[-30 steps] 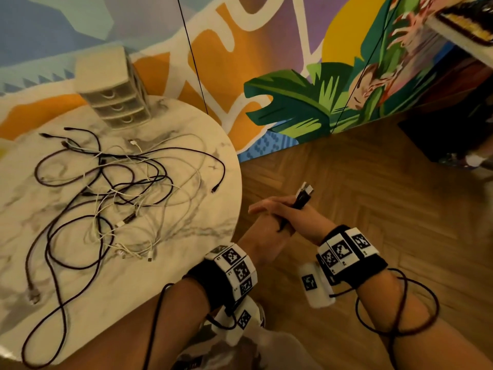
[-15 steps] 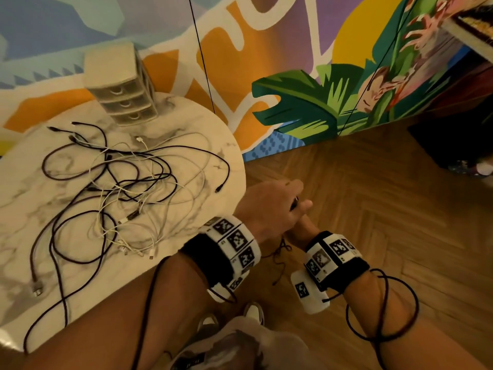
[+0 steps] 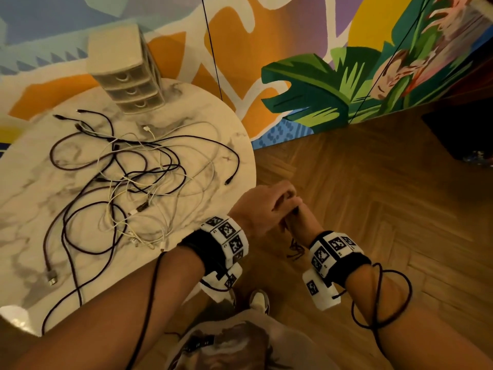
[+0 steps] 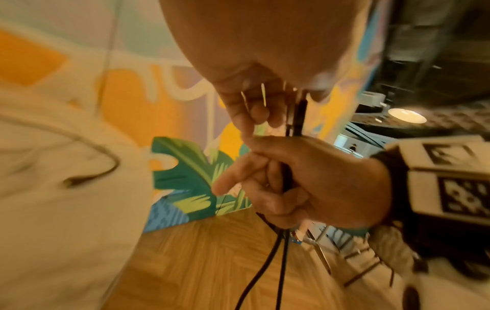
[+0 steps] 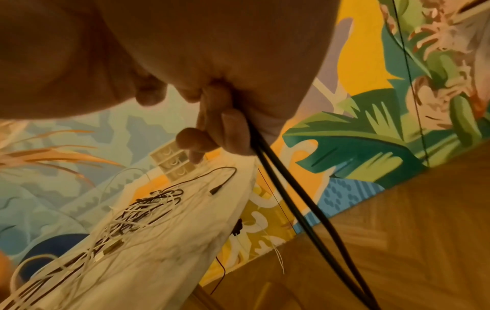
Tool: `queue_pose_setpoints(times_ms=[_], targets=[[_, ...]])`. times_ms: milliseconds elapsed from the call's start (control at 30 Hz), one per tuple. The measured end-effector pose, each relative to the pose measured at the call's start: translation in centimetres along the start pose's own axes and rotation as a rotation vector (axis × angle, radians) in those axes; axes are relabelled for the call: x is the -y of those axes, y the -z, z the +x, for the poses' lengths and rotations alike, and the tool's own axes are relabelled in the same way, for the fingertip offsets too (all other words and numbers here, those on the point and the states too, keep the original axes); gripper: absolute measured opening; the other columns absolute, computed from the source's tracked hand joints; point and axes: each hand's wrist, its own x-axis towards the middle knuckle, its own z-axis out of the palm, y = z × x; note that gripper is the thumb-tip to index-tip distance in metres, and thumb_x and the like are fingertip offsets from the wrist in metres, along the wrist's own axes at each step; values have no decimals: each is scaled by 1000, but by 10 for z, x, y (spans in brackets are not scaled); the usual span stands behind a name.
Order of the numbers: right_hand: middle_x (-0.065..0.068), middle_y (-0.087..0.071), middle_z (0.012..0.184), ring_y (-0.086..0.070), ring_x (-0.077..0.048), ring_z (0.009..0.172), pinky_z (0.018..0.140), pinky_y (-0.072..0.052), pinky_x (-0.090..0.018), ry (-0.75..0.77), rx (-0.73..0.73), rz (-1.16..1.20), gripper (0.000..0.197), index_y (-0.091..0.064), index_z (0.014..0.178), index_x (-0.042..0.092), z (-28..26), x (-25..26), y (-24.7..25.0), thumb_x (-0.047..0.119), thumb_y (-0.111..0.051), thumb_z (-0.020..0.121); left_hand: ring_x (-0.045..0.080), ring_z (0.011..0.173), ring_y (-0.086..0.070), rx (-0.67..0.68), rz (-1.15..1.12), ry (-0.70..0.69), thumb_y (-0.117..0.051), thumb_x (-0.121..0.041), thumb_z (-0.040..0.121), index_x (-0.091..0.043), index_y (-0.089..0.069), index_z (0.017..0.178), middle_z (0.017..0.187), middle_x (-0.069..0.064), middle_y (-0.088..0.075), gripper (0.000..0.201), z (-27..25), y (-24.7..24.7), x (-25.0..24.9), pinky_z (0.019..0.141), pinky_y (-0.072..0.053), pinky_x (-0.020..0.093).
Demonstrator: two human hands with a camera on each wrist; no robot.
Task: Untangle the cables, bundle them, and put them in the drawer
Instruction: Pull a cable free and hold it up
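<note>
Tangle of cables (image 3: 128, 188): dark and white leads looped over one another across the middle of the round marble tabletop (image 3: 32, 182); one dark strand trails to the near-left edge, and a dark plug end (image 3: 230, 180) lies close to the right edge.
Loose USB plug (image 3: 51, 277): flat on the tabletop near its near-left edge, at the end of a dark lead.
Drawer unit (image 3: 125, 73): a small pale chest of three drawers, all closed, standing at the far edge of the tabletop against the painted wall (image 3: 306, 84).
Left hand (image 3: 262, 206): off the tabletop's right edge, over the wooden floor (image 3: 373, 182); its fingers are curled down round the top of the black cable, and it lies over the right hand.
Black cable (image 4: 297, 117): held upright between the two hands, doubled into two strands that hang below the lower fist toward the floor.
Right hand (image 4: 305, 182): just under the left, touching it; closed in a fist round the two strands, with the index finger sticking out straighter.
Right forearm (image 3: 386, 316): a dark lead loops loosely round it behind the wrist band.
</note>
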Motion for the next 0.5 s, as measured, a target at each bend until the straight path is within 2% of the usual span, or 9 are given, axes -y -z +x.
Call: queue_pose_setpoints(times_ms=[33,100,133,200,233,300,400,500], targets=[[9,-50,61,-43,-2,51,51,-39,-12,7,-14,22,30,-56,75,22,8,-7,-3,26,-41,101,9,63,-55,-40,-67,93,-42,-41,96,-20,-53,96,71,-7,-58,23,-1,4,13,57,-40,20],[4,-49,54,-42,-9,45,53,-38,-24,-42,-30,-29,49,-53,63,16,13,-9,-7,42,-35,100,14,68,-56,-50,24,296,-45,-39,96,-18,-54,90,71,-5,-56,24,3,11,46,60,-40,28],[3,-47,53,-40,-12,46,55,-36,-28,-77,-27,-45,51,-49,61,15,16,-11,-9,45,-34,99,19,77,-58,20,145,403,-46,-38,96,-16,-54,91,80,-1,-59,23,7,15,67,65,-42,30],[2,-42,54,-36,-15,50,58,-31,-32,-95,-15,-48,49,-43,59,17,17,-14,-10,46,-35,99,27,99,-57,205,375,544,-46,-37,95,-14,-53,105,106,7,-59,26,18,18,103,81,-46,37],[4,-40,54,-34,-14,50,58,-30,-32,-108,-23,-55,49,-41,59,18,17,-17,-10,46,-35,99,30,107,-54,254,442,578,-46,-37,95,-13,-50,113,117,10,-55,30,24,19,117,88,-45,41],[6,-39,54,-33,-12,50,58,-29,-31,-134,-37,-77,49,-39,59,21,16,-22,-11,48,-33,98,33,114,-51,258,499,618,-47,-36,94,-12,-44,121,125,12,-50,37,36,20,138,91,-44,43],[7,-39,53,-34,-13,50,58,-29,-29,-149,-72,-111,51,-38,58,20,19,-26,-13,51,-32,97,34,109,-54,252,502,666,-44,-33,95,-13,-43,120,121,12,-54,32,43,16,152,85,-43,42],[6,-41,53,-36,-12,49,58,-30,-30,-142,-87,-112,53,-40,57,21,26,-28,-22,54,-31,97,33,99,-57,310,484,619,-41,-30,95,-13,-46,109,110,13,-59,22,34,4,148,74,-41,38]])
